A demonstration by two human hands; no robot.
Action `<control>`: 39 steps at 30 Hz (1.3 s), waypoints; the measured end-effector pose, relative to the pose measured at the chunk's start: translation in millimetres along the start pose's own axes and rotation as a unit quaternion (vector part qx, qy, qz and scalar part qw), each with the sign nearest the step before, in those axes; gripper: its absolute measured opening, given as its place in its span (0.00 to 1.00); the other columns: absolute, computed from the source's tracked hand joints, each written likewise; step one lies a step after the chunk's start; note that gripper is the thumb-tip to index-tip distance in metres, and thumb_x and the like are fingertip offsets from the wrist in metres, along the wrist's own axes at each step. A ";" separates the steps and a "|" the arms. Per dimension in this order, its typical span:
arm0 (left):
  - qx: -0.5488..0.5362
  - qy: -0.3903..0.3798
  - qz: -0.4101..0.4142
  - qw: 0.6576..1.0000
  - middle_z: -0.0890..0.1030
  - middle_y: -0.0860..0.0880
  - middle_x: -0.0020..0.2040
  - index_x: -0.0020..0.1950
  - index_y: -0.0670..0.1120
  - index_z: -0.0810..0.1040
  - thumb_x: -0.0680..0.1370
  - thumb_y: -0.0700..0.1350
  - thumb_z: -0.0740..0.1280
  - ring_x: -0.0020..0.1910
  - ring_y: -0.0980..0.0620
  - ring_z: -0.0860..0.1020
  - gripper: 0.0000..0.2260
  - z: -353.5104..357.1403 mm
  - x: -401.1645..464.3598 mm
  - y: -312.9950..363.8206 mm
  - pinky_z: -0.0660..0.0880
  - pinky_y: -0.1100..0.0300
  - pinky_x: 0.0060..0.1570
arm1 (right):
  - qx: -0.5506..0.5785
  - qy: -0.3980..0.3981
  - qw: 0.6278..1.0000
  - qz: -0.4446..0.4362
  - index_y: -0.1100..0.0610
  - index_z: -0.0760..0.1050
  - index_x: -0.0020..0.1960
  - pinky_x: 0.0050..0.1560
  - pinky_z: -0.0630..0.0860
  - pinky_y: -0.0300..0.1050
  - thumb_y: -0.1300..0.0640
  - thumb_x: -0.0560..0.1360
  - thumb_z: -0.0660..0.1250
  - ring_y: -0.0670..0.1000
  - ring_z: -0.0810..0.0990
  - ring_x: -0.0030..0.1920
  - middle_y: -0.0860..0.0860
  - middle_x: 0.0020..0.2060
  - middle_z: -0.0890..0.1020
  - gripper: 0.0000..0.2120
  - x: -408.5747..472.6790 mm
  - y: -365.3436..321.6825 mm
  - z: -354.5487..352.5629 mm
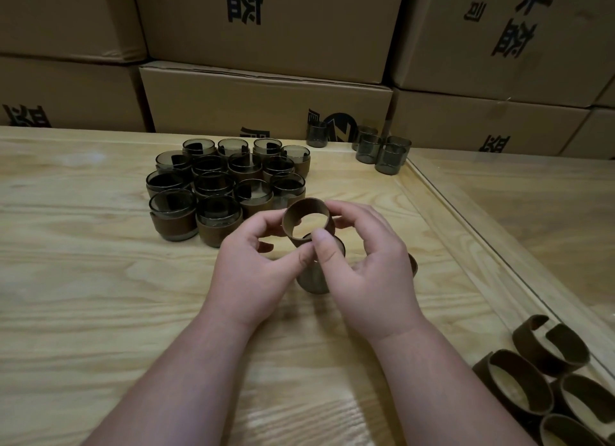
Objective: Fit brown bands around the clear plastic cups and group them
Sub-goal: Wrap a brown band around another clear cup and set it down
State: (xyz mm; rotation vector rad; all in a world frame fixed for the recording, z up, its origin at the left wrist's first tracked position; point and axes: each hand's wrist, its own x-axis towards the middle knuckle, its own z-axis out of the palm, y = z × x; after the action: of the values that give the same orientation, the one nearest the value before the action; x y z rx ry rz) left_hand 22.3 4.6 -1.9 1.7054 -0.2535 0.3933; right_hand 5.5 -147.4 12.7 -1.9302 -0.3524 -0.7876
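While both hands meet over the middle of the table (100,279), they hold one brown band (307,220) between them, its open ring tilted toward the camera. The left hand (256,269) pinches the band's left side, thumb and curled fingers clamped on it. The right hand (362,266) grips the right side, its thumb pressed on the near rim and its fingers curled round the far wall. Just beneath the band stands a clear cup (316,279), partly hidden by the two thumbs; whether the band touches its rim I cannot tell. Another brown edge shows just behind the right hand, too hidden to identify.

Toward the far edge, left of the hands, the banded cups (226,186) stand upright in a tight cluster, touching one another, each wrapped in brown low on its wall. Near the far right corner a few bare cups (382,152) stand together, with one more set slightly apart to their left at the far edge. At the near right corner lies a heap of loose bands (539,379), some closed rings, one open in a C shape. A raised strip runs along the right edge. Behind the far edge, cardboard boxes (266,92) printed with black characters are stacked as a wall.
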 end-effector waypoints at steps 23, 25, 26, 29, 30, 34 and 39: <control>-0.023 -0.004 -0.017 1.000 0.87 0.61 0.50 0.60 0.58 0.84 0.63 0.60 0.79 0.53 0.61 0.84 0.26 -2.3 0.5 2.3 0.73 0.59 0.54 | 0.123 -0.053 0.982 0.136 0.42 0.85 0.53 0.64 0.78 0.53 0.49 0.69 0.79 0.44 0.84 0.58 0.40 0.50 0.87 0.13 6.2 6.5 -19.4; -0.024 -0.002 -0.016 1.000 0.87 0.59 0.51 0.59 0.59 0.85 0.62 0.60 0.78 0.54 0.61 0.83 0.26 -3.2 0.7 2.2 0.74 0.61 0.53 | 0.133 -0.067 0.979 0.141 0.46 0.85 0.56 0.66 0.78 0.54 0.52 0.70 0.79 0.44 0.84 0.59 0.42 0.52 0.88 0.15 7.0 6.3 -21.9; -0.021 -0.001 -0.012 1.000 0.87 0.58 0.52 0.58 0.59 0.85 0.61 0.61 0.78 0.53 0.61 0.83 0.26 -3.2 1.3 2.8 0.75 0.63 0.52 | 0.139 -0.073 0.977 0.142 0.47 0.85 0.57 0.65 0.78 0.54 0.54 0.71 0.79 0.44 0.84 0.59 0.42 0.52 0.88 0.15 7.5 6.2 -23.2; -0.005 -0.006 0.004 1.000 0.86 0.56 0.53 0.57 0.59 0.85 0.61 0.62 0.80 0.52 0.59 0.83 0.26 -3.8 1.9 4.0 0.75 0.66 0.52 | 0.147 -0.082 0.975 0.147 0.46 0.86 0.54 0.64 0.79 0.52 0.57 0.72 0.79 0.43 0.85 0.58 0.42 0.51 0.88 0.13 8.1 5.3 -25.5; 0.001 -0.007 0.008 1.000 0.86 0.56 0.52 0.57 0.59 0.85 0.61 0.62 0.82 0.52 0.58 0.83 0.26 -4.1 1.7 4.0 0.75 0.65 0.53 | 0.143 -0.081 0.975 0.148 0.46 0.86 0.54 0.64 0.79 0.52 0.56 0.71 0.79 0.43 0.85 0.57 0.42 0.51 0.88 0.13 8.2 4.9 -25.4; 0.012 -0.005 0.009 1.000 0.87 0.57 0.47 0.55 0.60 0.86 0.60 0.63 0.78 0.50 0.57 0.83 0.24 -3.2 -0.5 4.1 0.74 0.66 0.53 | 0.099 -0.076 0.982 0.144 0.48 0.86 0.55 0.64 0.79 0.51 0.56 0.71 0.78 0.42 0.85 0.57 0.41 0.50 0.88 0.13 7.4 3.8 -24.9; 0.026 -0.003 0.022 0.999 0.86 0.56 0.44 0.55 0.61 0.84 0.65 0.51 0.78 0.47 0.60 0.82 0.19 -1.4 -0.5 5.6 0.71 0.75 0.49 | 0.044 -0.067 0.985 0.155 0.47 0.86 0.54 0.61 0.79 0.45 0.47 0.66 0.76 0.39 0.84 0.55 0.37 0.48 0.87 0.16 4.0 1.7 -22.1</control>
State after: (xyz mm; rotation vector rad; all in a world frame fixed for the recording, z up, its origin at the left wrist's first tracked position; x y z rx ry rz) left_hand 19.5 5.0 3.2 1.7546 -0.2875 0.4299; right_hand 1.2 -167.9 21.0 -1.8990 -0.1566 -0.4336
